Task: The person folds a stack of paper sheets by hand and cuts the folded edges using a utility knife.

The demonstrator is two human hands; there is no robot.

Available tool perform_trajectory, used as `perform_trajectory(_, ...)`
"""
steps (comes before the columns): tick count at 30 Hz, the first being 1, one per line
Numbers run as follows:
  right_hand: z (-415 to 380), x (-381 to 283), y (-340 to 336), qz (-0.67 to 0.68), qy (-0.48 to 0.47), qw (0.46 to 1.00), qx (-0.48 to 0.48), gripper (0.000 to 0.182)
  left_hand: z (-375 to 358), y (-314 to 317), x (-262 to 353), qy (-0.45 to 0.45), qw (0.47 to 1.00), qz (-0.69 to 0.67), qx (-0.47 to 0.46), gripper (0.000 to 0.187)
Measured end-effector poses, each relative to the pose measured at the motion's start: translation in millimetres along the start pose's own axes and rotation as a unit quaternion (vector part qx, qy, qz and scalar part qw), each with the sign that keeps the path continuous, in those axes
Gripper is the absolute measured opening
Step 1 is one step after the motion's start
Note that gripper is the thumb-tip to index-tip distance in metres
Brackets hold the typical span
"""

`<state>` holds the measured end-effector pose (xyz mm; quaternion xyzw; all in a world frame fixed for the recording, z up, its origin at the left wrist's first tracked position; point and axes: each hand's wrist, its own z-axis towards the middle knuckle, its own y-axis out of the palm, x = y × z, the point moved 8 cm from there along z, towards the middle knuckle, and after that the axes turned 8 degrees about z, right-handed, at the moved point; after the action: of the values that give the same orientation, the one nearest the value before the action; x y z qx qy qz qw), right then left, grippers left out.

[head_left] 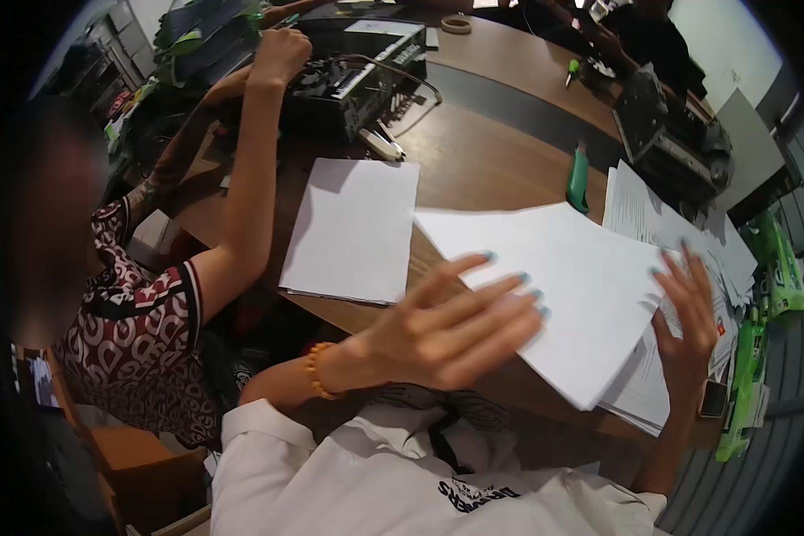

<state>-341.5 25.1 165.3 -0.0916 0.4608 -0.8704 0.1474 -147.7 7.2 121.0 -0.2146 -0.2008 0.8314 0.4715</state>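
Note:
A white sheet of paper (590,277), slightly bent and tilted, lies across the front of the table before me. My left hand (460,326), with an orange bead bracelet at the wrist, stretches its slightly blurred fingers over the sheet's left part. At the opposite edge, my right hand (688,308) has its fingers spread, with the fingertips overlapping the paper's border. Printed sheets (639,210) lie in a pile beneath and beside it on the right. To the left rests a neat stack of white paper (353,232).
A green utility knife (578,179) lies beyond the sheet. A co-worker's arm (250,188) reaches to an open metal device (353,85) at the left. Another device (674,134) stands at the back right, with green packets (777,263) along the right edge. A tape roll (456,24) is far back.

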Motion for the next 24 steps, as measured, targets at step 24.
perform_trajectory(24,96.0,-19.2,28.5,0.259,-0.215,0.934,0.116,0.021,-20.1,56.3,-210.5,-0.333,0.475,-0.814,0.018,0.047)
